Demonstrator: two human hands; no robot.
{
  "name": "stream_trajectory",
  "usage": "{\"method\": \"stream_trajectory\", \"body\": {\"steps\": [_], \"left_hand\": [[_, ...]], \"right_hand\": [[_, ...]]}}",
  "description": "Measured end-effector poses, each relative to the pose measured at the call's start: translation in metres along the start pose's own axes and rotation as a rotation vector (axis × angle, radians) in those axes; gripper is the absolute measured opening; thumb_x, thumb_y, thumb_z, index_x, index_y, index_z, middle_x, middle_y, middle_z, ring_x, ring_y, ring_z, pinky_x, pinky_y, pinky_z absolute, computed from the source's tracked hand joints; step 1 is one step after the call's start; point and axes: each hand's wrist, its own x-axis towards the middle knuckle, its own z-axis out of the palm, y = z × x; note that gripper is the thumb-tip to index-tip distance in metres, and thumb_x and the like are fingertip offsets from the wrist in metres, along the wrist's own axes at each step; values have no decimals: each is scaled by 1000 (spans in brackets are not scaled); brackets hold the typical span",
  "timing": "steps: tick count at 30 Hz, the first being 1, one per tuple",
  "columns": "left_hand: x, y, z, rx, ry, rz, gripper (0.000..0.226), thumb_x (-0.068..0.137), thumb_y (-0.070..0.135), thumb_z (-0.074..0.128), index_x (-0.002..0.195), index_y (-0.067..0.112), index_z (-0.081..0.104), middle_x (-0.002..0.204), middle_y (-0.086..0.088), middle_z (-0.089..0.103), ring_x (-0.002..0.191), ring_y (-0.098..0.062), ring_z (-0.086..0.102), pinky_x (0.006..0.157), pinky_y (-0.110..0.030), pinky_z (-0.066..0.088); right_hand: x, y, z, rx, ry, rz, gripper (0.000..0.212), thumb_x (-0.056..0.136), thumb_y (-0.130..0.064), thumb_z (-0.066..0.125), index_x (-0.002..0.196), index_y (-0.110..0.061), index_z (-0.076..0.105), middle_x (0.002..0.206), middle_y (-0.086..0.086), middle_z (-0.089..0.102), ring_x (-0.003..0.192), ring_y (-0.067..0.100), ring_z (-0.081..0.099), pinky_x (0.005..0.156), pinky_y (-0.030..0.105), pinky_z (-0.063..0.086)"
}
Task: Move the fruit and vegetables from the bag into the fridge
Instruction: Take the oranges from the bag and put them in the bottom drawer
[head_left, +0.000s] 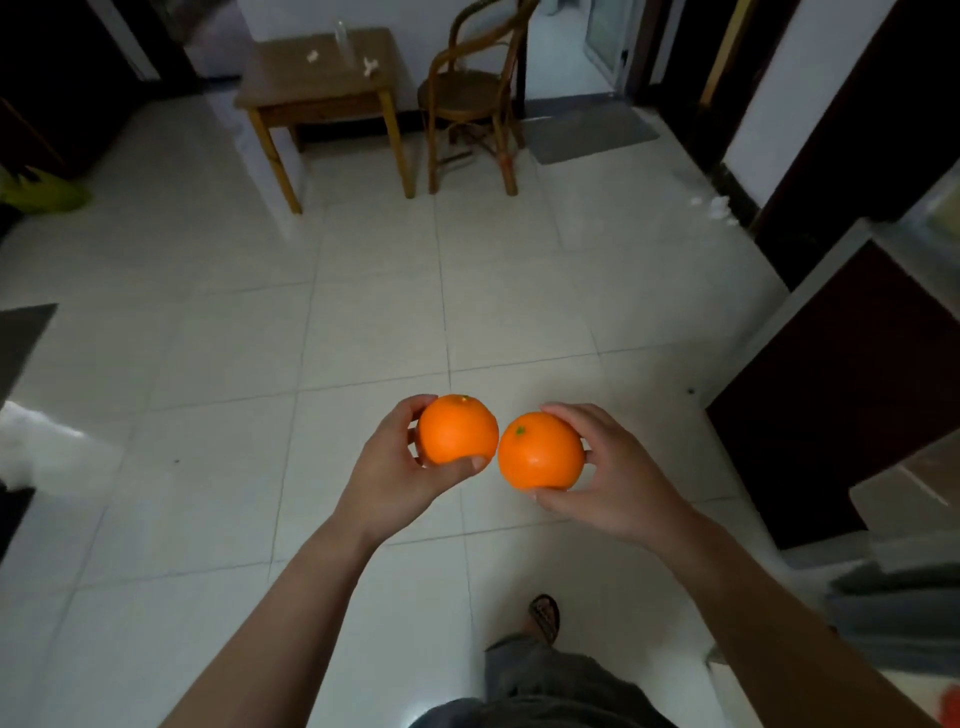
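Note:
I hold two oranges out in front of me above the white tiled floor. My left hand (392, 470) grips the left orange (457, 428), thumb under it and fingers round its far side. My right hand (608, 475) grips the right orange (540, 451) the same way. The two fruits almost touch each other. A dark red appliance door (852, 395), possibly the fridge, stands open at the right edge, with a pale interior behind it. A yellow-green bag (41, 192) lies at the far left edge.
A small wooden table (322, 85) with a clear bottle and a rattan chair (470, 96) stand at the far wall. A grey mat (587, 132) lies by a doorway at the back right. My foot in a sandal (544, 616) shows below.

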Motion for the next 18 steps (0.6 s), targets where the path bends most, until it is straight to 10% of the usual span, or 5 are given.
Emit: {"method": "stream_trajectory", "body": {"steps": [18], "left_hand": [[299,108,167,62,-426,217,83,67,32,81,134,31,33,125,12,37,108,-12,45,81,-30,46]], "right_hand": [[139,115,-163,27,474,330,81,62,-40,83,128,-34,38,126,-13,41,109,6,48,88,26,48]]}}
